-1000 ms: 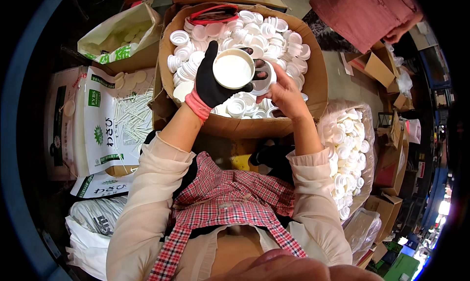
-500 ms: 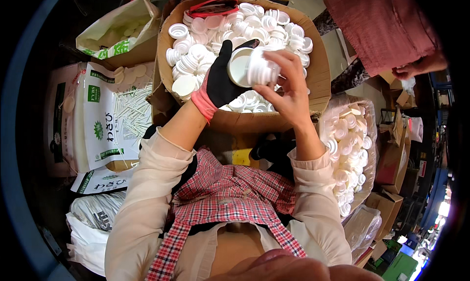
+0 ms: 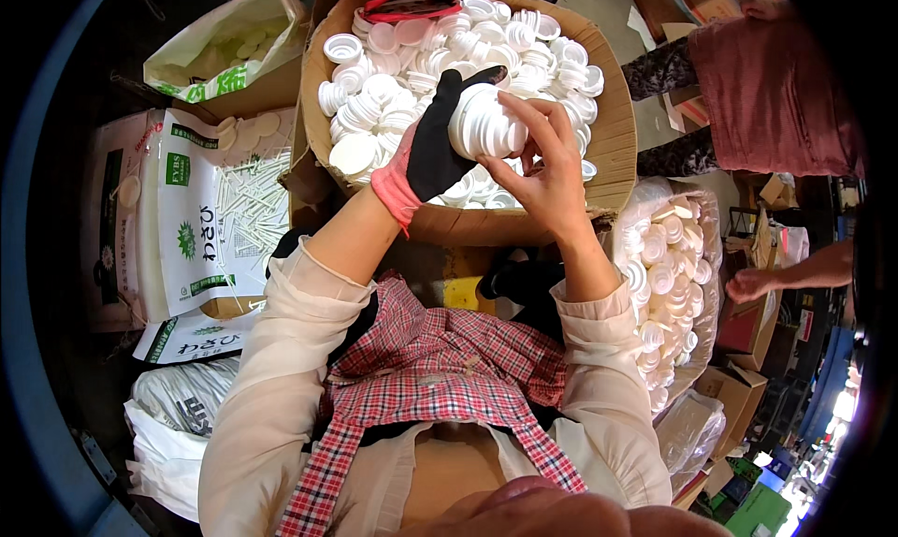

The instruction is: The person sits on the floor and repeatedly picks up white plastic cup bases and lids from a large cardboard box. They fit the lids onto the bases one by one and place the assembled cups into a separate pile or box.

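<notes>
My left hand (image 3: 432, 144), in a black glove with a pink cuff, is closed around a white, round plastic cap with stepped rings (image 3: 486, 123). On its right side, the bare fingers of my right hand (image 3: 554, 177) curl against the same cap. The fingers partly hide it, and I cannot tell whether it is one piece or two fitted together. Both hands are over a large cardboard box (image 3: 613, 135) heaped with similar white caps (image 3: 379, 111). A red pouch (image 3: 412, 2) lies on the heap at the far side.
To the right stands a plastic-lined carton (image 3: 708, 256) of smaller white parts. White sticks (image 3: 253, 205) and discs lie on a printed white sack (image 3: 192, 238) at left. Behind it is an open bag (image 3: 220, 46). Another person in a dusty-red garment (image 3: 772, 97) stands at the far right.
The two white pieces, apart before, are now together between my hands. The left one's open side has turned out of sight. The other person has shifted, with an arm lower at right.
</notes>
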The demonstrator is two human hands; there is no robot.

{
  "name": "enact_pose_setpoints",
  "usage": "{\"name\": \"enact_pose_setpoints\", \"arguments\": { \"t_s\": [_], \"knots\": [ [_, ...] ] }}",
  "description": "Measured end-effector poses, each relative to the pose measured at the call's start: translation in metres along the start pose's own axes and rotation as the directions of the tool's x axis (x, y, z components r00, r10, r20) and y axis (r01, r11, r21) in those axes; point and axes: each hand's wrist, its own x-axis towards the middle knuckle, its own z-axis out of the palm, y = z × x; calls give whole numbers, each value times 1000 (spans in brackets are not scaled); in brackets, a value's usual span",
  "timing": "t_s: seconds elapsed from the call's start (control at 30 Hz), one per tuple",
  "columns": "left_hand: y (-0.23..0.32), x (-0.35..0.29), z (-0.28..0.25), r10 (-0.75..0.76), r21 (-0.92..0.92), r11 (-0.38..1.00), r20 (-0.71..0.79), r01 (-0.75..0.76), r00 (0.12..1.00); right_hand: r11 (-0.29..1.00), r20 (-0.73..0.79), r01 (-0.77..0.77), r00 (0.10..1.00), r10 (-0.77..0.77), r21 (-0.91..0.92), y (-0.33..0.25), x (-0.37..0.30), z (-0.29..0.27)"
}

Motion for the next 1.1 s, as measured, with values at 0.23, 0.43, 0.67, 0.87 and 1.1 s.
{"name": "enact_pose_setpoints", "arguments": {
  "t_s": [0.23, 0.43, 0.67, 0.87, 1.1],
  "knots": [
    [4, 1, -1, 53, 75, 996, -5, -52, 999, 1000, 7, 0, 1000, 0, -15, -1, -1, 1],
    [14, 0, 2, -336, -731, 610, 111, 306, 935, 997, 10, 28, 1000, -27, -67, -1, 2, -2],
    [15, -3, 16, -215, -365, 899, 112, 242, 970, 774, -103, -393, 859, 502, 496, 11, 15, 13],
    [1, -8, 24, -112, -299, 947, 40, 118, 993, 799, -208, -357, 840, 501, 484, 23, 16, 23],
    [-15, -14, 21, -224, -231, 947, 18, 222, 974, 770, -115, -364, 865, 487, 525, 41, 20, 30]
  ]
}}
